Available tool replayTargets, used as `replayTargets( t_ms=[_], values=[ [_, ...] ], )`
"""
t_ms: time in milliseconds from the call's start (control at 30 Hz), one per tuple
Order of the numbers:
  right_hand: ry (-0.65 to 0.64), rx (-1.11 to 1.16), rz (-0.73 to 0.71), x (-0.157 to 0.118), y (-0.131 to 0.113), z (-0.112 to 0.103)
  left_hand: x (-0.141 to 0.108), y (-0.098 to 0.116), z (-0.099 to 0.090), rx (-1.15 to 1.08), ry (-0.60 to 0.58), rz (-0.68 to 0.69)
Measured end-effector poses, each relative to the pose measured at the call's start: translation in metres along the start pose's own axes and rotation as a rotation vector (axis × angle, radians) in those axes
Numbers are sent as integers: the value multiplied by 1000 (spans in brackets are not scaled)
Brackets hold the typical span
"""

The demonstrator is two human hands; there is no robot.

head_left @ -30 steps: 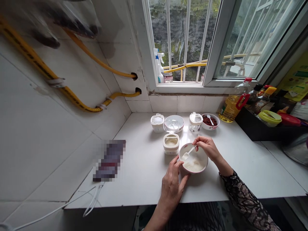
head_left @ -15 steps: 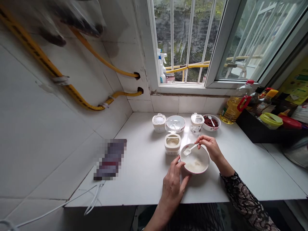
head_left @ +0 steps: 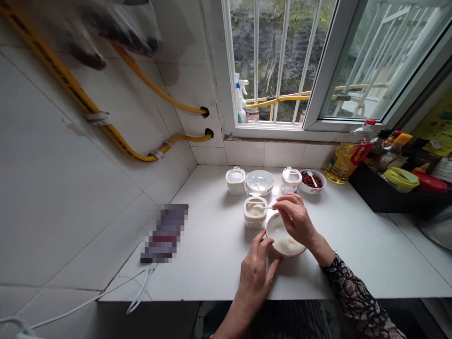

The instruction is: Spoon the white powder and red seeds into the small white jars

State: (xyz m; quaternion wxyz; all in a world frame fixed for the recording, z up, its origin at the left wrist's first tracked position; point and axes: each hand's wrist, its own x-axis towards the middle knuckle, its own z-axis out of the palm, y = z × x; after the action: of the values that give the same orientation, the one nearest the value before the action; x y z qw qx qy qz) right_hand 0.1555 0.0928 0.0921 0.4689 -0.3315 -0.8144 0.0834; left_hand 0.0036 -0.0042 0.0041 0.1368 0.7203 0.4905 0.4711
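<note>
We lost part of the bowl [head_left: 278, 230] behind the right hand [head_left: 296, 219], and the end of the spoon's [head_left: 260, 206] handle in its fingers. Pixelation [head_left: 165, 233] masked an item from us; we caught the hanging bags [head_left: 123, 28] and a rounded vessel [head_left: 438, 223] cut off by edges.

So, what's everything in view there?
Bowls: three, white, front, back centre, back right
Jars: three, whitish, one middle, two back
Spoons: two, white, middle jar, back-right bowl
Oil bottle: one, yellow, back right
Box: one, black, right
Containers: several, mixed, at box
Pipes: two runs, yellow, left wall
Bags: count unclear, clear, top left
Window: one, pale-framed, back
Blurred patch: one, purplish, left
Cable: count unclear, white, left
Counter: one, white, beneath
Left hand: one, bare, on front bowl
Right hand: one, bare, holding spoon
</note>
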Motion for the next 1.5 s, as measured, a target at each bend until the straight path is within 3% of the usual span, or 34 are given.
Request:
replayTargets(
  t_ms=[133, 300, 733, 833, 967, 1100, 1267, 1367, 1500],
  values=[
    [135, 61, 186, -6, 6, -9, 0, 0, 0, 3, -7, 3],
    [78, 304, 327, -12, 17, -19, 0, 0, 0, 7, -4, 3],
    [23, 266, 255, 3, 15, -2, -1, -2, 2, -12, -2, -8],
    [12, 247, 246, 1, 13, -8, -1, -1, 1, -8, -4, 0],
    [45, 238, 339, -7, 21, -29, 1, 0, -1, -3, -10, 6],
    [-75, 40, 245, -13, 31, -41, 1, 1, -3, -3, -12, 7],
    [-254, -66, 101, -15, 23, -27, 0, 0, -2, -2, -15, -7],
    [-237, -6, 158, -16, 20, -21, -1, 0, -2, -2, -20, -10],
    [-123, 121, 393, -16, 24, -24, -1, 0, -2, -2, -15, -1]
  ],
)
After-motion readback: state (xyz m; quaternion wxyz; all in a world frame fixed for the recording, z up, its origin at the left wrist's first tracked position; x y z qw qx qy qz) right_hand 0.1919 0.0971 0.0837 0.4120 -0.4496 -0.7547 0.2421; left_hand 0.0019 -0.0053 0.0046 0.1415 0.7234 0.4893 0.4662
